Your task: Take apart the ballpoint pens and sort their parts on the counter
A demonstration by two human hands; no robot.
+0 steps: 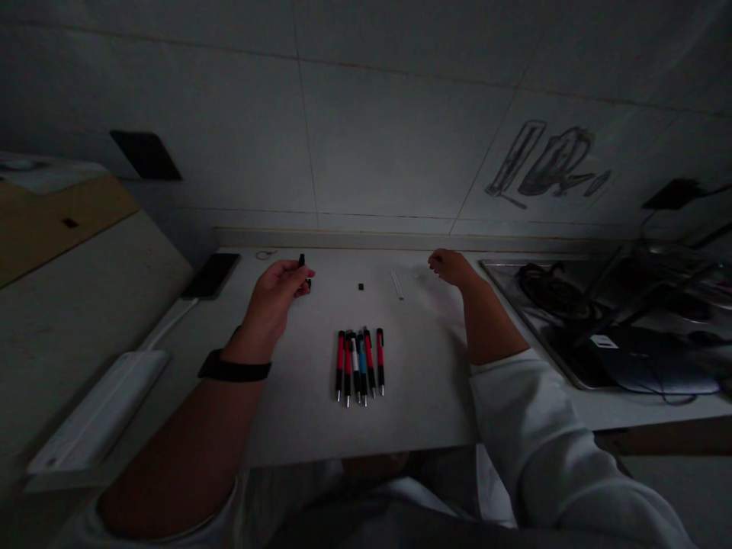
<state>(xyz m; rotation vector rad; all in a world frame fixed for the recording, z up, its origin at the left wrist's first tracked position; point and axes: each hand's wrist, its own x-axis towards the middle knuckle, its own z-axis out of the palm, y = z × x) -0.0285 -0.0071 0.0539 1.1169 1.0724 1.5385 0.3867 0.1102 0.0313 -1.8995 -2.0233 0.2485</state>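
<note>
My left hand [280, 288] is closed in a pinch at the left of the white counter [320, 435]. A small black piece [302, 260] sticks up from its fingers, and another dark bit shows below the thumb. At the right, my right hand [449, 268] hovers near the back edge with fingers curled together; whatever they hold, if anything, cannot be made out. Between the hands lie a tiny black piece [361, 287] and a thin clear tube [396, 285]. Nearer to me, several click pens [361, 366] lie side by side, mostly red and black, with a white one and a blue one.
A phone [211, 276] lies at the left, by a white power strip [103, 412] with its cord. A thin ring [266, 255] rests near the wall. On the right is a gas stove [572, 305] with a dark item on it. The tiled wall [394, 152] bounds the back.
</note>
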